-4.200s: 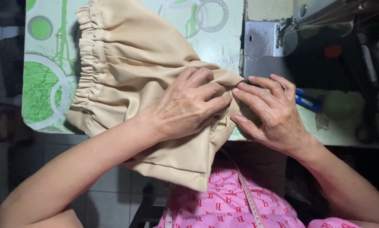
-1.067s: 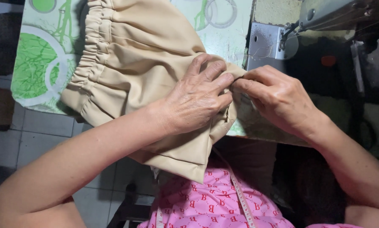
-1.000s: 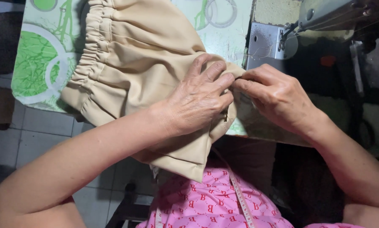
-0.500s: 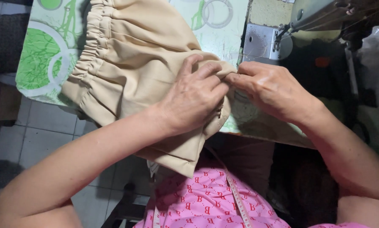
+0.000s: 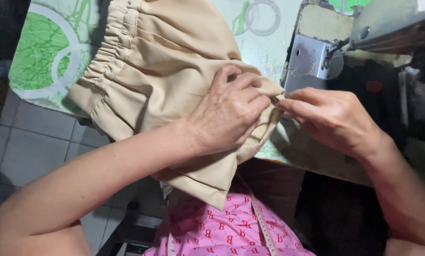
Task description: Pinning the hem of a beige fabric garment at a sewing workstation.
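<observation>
- Beige woven-fabric garment with a gathered elastic waistband lies spread over the table covered in a pale cloth printed with green circles; its lower folded edge hangs off the near table edge, above the person's pink patterned clothing.
- Left hand rests palm-down on the garment; fingers curled, pressing and gripping a fold of the beige fabric at its right-hand corner.
- Right hand meets the left at that same corner; thumb and fingertips pinched onto the fabric edge, so both hands grasp the garment and their fingertips are touching or just beside each other.
- The pinched corner sits just in front of the metal needle plate of a grey sewing machine; the machine's arm crosses the upper right of the view; whether the fabric touches the plate cannot be told.
- A pale measuring tape hangs over the pink clothing below the garment.
- Grey tiled floor shows to the left, beneath the table edge.
</observation>
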